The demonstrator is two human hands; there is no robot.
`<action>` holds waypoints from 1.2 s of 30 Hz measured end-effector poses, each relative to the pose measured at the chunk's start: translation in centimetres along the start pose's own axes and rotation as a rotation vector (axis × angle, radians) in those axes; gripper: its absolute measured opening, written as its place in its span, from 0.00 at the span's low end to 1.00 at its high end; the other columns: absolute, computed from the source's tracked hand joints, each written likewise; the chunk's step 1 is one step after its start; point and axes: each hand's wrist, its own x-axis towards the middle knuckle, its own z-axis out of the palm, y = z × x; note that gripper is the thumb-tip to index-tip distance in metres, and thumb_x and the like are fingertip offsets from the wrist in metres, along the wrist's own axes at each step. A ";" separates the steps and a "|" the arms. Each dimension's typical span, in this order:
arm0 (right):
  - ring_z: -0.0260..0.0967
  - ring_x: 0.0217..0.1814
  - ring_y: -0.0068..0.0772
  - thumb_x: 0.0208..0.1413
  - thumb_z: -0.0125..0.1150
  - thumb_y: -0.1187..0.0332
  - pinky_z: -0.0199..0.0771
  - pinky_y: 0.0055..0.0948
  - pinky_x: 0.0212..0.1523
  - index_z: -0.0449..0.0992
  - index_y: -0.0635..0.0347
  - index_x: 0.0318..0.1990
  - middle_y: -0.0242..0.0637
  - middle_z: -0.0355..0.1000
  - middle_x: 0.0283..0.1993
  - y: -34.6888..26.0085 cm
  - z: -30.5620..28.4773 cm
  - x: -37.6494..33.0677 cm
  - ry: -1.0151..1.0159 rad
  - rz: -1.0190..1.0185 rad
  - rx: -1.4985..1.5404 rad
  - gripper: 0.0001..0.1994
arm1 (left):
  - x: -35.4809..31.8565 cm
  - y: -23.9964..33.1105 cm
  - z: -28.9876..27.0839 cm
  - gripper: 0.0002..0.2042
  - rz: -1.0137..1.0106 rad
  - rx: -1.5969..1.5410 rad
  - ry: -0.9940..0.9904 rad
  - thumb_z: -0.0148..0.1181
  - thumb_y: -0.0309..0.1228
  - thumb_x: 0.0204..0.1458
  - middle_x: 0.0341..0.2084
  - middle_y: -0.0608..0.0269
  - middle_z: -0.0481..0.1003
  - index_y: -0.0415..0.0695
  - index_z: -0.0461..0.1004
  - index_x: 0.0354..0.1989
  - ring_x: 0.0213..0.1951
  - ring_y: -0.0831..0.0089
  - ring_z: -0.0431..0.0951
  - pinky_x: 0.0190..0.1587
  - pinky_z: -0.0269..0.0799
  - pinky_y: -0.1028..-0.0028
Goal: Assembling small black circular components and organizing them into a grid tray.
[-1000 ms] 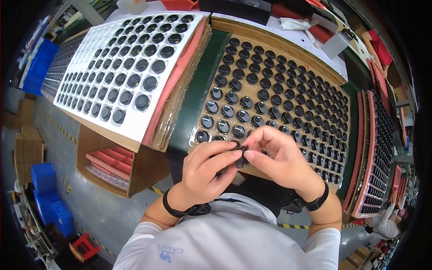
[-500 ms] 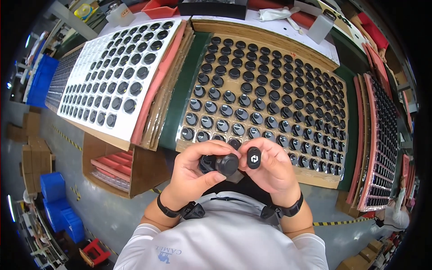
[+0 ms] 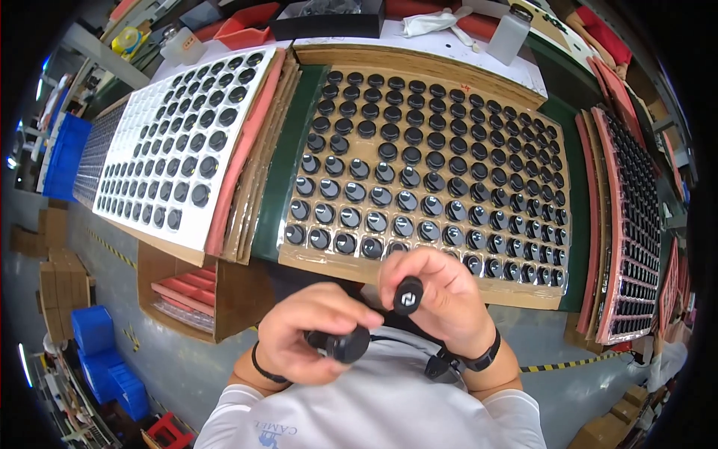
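My left hand (image 3: 303, 322) is closed around a dark cylinder with a round flat end (image 3: 351, 346), held low in front of my shirt. Behind that end, more of the black body disappears into my fingers. Between the thumb and fingers of my right hand (image 3: 452, 303) is a small black piece with an oval end (image 3: 408, 295) bearing a white mark. The two held pieces are apart. Beyond my hands lies a clear tray on brown cardboard (image 3: 329, 262), with rows of round black pieces (image 3: 407, 200); one pocket at its upper left has no piece.
On the left, a white tray (image 3: 142, 112), partly filled with black pieces, tops a stack of pink and brown sheets (image 3: 247, 157). More loaded trays (image 3: 636, 224) stand at the right. Bottles (image 3: 511, 36) and a black box (image 3: 329, 21) sit at the back.
My left hand has come down and nearer to me, tilting its cylinder. My right hand has dropped slightly, and the gap between the two pieces has grown.
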 end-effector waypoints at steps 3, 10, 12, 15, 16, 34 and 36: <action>0.63 0.41 0.32 0.58 0.55 0.60 0.61 0.30 0.46 0.71 0.64 0.41 0.39 0.66 0.37 -0.2 0.4 0.0 -0.031 -0.023 -0.034 0.15 | 0.0 0.9 0.2 0.18 -0.020 -0.103 -0.053 0.64 0.33 0.49 0.29 0.48 0.76 0.45 0.62 0.43 0.28 0.61 0.78 0.33 0.73 0.68; 0.61 0.43 0.32 0.57 0.56 0.59 0.59 0.31 0.48 0.72 0.63 0.39 0.38 0.63 0.40 -0.2 0.6 0.2 -0.044 -0.054 -0.060 0.14 | 0.5 0.3 0.8 0.12 0.074 -0.164 -0.037 0.57 0.33 0.54 0.31 0.41 0.76 0.47 0.62 0.42 0.26 0.57 0.79 0.25 0.73 0.67; 0.60 0.44 0.32 0.57 0.56 0.59 0.59 0.31 0.48 0.71 0.63 0.39 0.38 0.63 0.41 0.0 0.3 0.4 -0.024 -0.030 -0.014 0.14 | 0.5 0.1 0.7 0.09 0.090 -0.117 -0.027 0.56 0.34 0.55 0.31 0.39 0.76 0.47 0.64 0.40 0.27 0.57 0.79 0.24 0.72 0.67; 0.60 0.45 0.32 0.57 0.56 0.60 0.59 0.31 0.48 0.71 0.63 0.39 0.39 0.63 0.42 0.1 0.0 0.6 -0.007 -0.010 0.024 0.14 | -0.2 -0.3 0.3 0.11 -0.099 -0.119 0.018 0.51 0.38 0.58 0.32 0.37 0.75 0.42 0.69 0.31 0.24 0.64 0.77 0.23 0.70 0.71; 0.60 0.45 0.32 0.57 0.57 0.60 0.59 0.30 0.48 0.71 0.63 0.39 0.39 0.63 0.42 0.1 0.0 0.7 0.002 -0.003 0.040 0.14 | -0.3 -0.2 0.2 0.11 -0.100 -0.118 0.022 0.51 0.38 0.58 0.32 0.37 0.75 0.42 0.69 0.31 0.24 0.64 0.77 0.23 0.70 0.71; 0.58 0.51 0.31 0.55 0.59 0.60 0.58 0.29 0.53 0.71 0.65 0.41 0.39 0.61 0.47 0.8 -0.2 1.5 -0.004 -0.064 -0.522 0.15 | -0.1 -1.8 1.0 0.21 -0.563 -0.202 0.077 0.50 0.45 0.58 0.22 0.66 0.70 0.34 0.73 0.36 0.21 0.83 0.64 0.23 0.60 0.82; 0.58 0.51 0.32 0.55 0.59 0.60 0.58 0.29 0.53 0.71 0.64 0.40 0.39 0.61 0.47 0.8 -0.3 1.6 -0.015 -0.037 -0.441 0.15 | 0.0 -1.6 0.9 0.21 -0.576 -0.201 0.085 0.50 0.45 0.58 0.22 0.67 0.70 0.34 0.73 0.36 0.21 0.83 0.64 0.23 0.60 0.82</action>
